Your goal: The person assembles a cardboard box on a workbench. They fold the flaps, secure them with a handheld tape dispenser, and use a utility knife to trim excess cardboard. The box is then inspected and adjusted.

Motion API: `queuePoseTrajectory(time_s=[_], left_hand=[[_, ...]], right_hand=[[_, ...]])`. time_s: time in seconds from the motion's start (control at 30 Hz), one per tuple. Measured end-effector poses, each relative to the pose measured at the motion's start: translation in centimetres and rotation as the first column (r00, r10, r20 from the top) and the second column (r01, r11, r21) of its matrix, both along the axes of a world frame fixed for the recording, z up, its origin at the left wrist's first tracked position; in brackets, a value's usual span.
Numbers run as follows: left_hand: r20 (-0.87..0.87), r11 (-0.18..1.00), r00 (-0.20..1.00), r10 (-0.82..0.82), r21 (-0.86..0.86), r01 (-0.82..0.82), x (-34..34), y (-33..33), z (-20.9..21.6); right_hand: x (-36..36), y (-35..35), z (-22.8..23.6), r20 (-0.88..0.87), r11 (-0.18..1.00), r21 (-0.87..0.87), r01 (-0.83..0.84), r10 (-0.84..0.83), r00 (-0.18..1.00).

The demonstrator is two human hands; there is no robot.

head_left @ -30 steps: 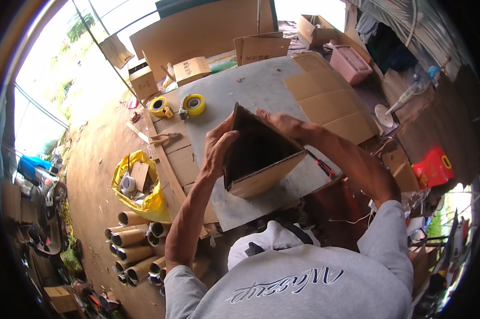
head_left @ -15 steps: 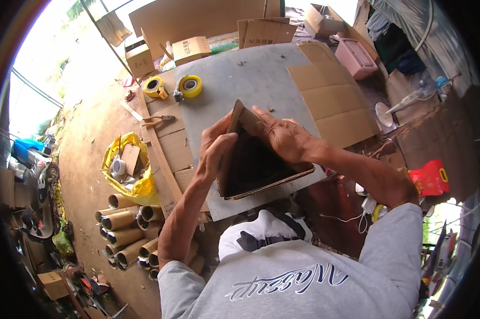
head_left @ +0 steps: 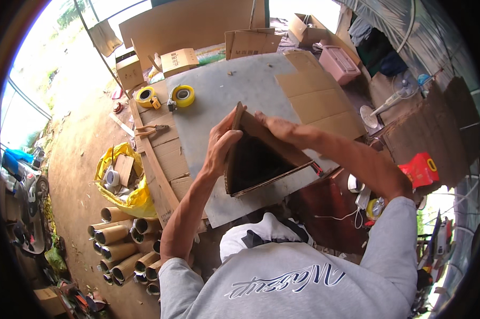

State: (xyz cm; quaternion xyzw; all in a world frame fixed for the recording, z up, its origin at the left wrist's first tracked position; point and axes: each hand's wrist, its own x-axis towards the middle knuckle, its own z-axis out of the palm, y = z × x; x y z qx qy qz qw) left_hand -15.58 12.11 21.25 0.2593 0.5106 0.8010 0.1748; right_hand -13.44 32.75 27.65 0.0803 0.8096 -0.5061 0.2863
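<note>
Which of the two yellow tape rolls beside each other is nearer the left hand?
The right roll, on the grey board, is nearer the left hand; the other roll lies farther left, off the board.

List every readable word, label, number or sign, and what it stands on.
Grey fabric shirt: large dark inverted script; legible, but I don't copy wording.
Small brown cardboard box: dark print, too small to read.
Upright brown cardboard sheets: dark print, too blurred.
At long brown wooden plank's near end: marks, unreadable.
Brown triangular cardboard tube being held: no visible text.
</note>
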Motion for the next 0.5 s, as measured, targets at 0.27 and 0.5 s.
queuePoseTrajectory(time_s=[0.27, 0.5], left_hand=[[0.037, 1.000, 0.999, -0.014, -0.007, 0.014, 1.3, 0.5, 0.9], [0.025, 1.000, 1.000, 0.014, -0.013, -0.014, 1.0, 1.2, 1.0]], right_hand=[[-1.2, -0.6, -1.9, -0.346, 0.929, 0.368, 0.041, 0.096, 0.933], [-0.2, -3.4, 0.9, -0.340, 0.748, 0.652, 0.126, 0.139, 0.930]])
